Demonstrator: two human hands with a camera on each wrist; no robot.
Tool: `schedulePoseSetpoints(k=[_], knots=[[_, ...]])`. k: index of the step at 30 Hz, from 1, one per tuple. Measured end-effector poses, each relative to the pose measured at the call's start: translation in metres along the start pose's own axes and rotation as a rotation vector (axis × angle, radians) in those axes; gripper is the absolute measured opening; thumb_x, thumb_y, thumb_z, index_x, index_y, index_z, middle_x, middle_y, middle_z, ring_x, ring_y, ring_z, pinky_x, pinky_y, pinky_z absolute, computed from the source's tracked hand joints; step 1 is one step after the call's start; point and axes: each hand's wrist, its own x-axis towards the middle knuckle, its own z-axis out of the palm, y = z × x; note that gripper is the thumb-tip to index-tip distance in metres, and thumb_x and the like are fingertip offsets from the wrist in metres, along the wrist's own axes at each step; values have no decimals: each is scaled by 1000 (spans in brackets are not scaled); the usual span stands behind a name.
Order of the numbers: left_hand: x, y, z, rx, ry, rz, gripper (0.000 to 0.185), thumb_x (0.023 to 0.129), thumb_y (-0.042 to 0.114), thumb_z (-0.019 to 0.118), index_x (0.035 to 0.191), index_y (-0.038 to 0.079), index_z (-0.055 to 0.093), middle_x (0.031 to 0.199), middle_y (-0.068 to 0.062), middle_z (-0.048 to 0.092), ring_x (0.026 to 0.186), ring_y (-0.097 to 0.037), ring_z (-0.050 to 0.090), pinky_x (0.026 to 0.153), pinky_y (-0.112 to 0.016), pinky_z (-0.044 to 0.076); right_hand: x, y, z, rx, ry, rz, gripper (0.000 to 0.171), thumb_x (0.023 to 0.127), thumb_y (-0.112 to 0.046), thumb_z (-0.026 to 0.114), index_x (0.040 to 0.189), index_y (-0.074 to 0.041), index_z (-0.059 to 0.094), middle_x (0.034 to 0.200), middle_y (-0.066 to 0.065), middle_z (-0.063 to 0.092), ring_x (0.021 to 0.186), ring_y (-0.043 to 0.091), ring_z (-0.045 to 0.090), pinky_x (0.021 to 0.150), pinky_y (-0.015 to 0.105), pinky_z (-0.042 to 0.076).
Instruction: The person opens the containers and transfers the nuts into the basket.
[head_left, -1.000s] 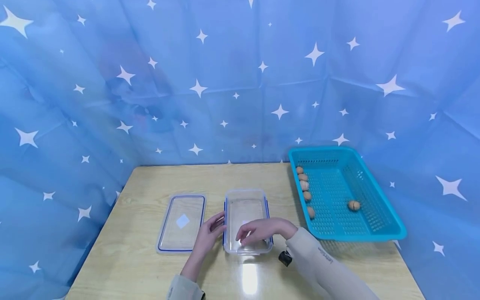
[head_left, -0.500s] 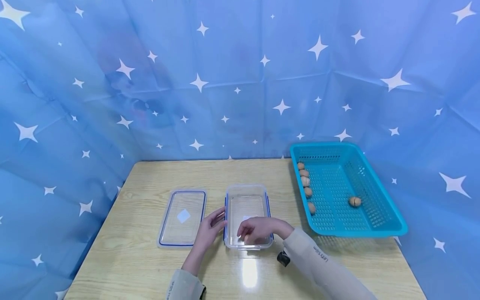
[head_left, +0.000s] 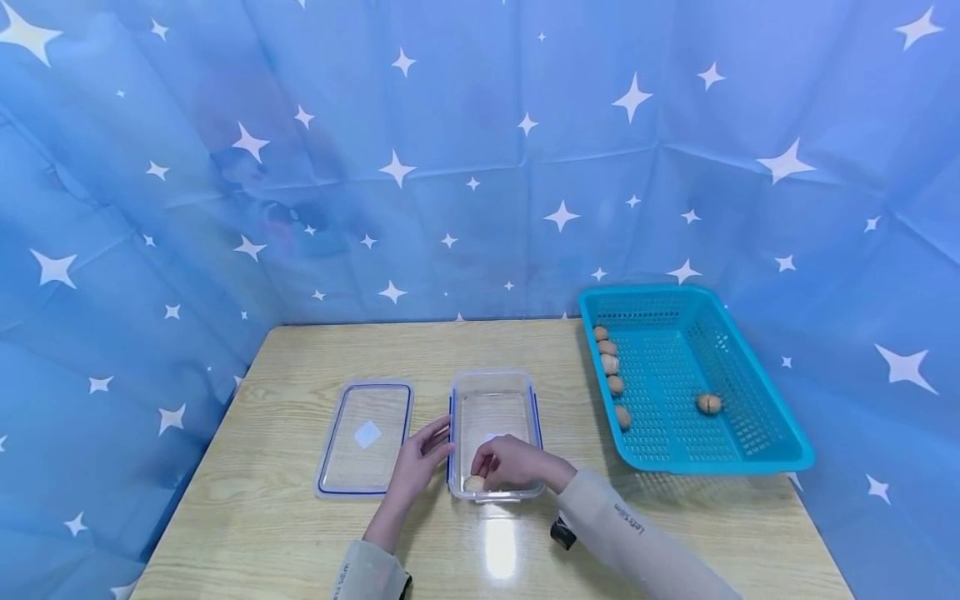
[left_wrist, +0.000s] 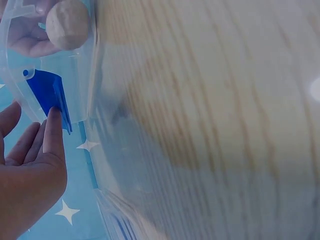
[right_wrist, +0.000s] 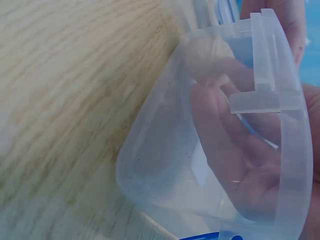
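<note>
A clear plastic food box point(head_left: 491, 400) with blue side latches stands lidless on the table. My right hand point(head_left: 517, 462) reaches down into it and pinches a walnut point(head_left: 474, 483) at the near left corner. Through the box wall in the right wrist view, fingertips meet the walnut point(right_wrist: 207, 57). My left hand point(head_left: 417, 462) rests against the box's left side, fingers extended. In the left wrist view, one of its fingertips touches the hanging blue latch point(left_wrist: 50, 95), and the pale round walnut point(left_wrist: 68, 25) shows through the wall.
The box's clear lid point(head_left: 365, 467), edged with a blue seal, lies flat to the left. At the back right stands a turquoise plastic basket point(head_left: 675, 462), holding several walnuts point(head_left: 610, 364) along its left wall and one walnut point(head_left: 708, 404) towards the right.
Inside the box, my right hand has lowered and shifted the walnut left into the near corner, where it now shows more. My left hand stays at the box's side.
</note>
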Motion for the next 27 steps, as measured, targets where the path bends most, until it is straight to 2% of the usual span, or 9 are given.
schedulePoseSetpoints(k=[8,13,16,21,27], knots=[[0,1,2,-7,-18,-6,50,94,1,63,142,-6,48,145,-28,51,133,-44,52,106,-33,54,1,2,7,1,52,5,19,77,0,80,92,-2,68,84,5,70,74,4,59,67,14,53],[-1,0,4,-30,-14,-19,50,94,0,63,142,-5,49,145,-28,51,133,-43,52,106,-30,54,-10,-6,-11,49,125,-7,19,81,-6,79,97,-3,69,93,7,72,84,15,66,75,22,59],[-4,-1,2,-35,-8,-32,51,94,0,63,142,-4,49,146,-27,50,133,-42,53,105,-28,54,-20,-14,-35,55,181,-46,22,85,-12,76,104,-3,70,100,10,72,90,18,68,79,23,59],[-8,-1,1,-27,7,-44,50,94,2,63,142,-4,49,146,-27,50,133,-41,53,104,-27,55,-44,-25,-87,67,324,-59,27,90,-16,73,112,0,68,107,16,70,94,21,67,78,24,58],[-5,2,1,-21,0,-35,50,94,1,63,142,-4,48,146,-27,49,134,-42,52,105,-28,54,-75,-7,-154,114,497,47,36,94,-20,69,124,0,63,120,20,66,104,27,64,86,32,58]])
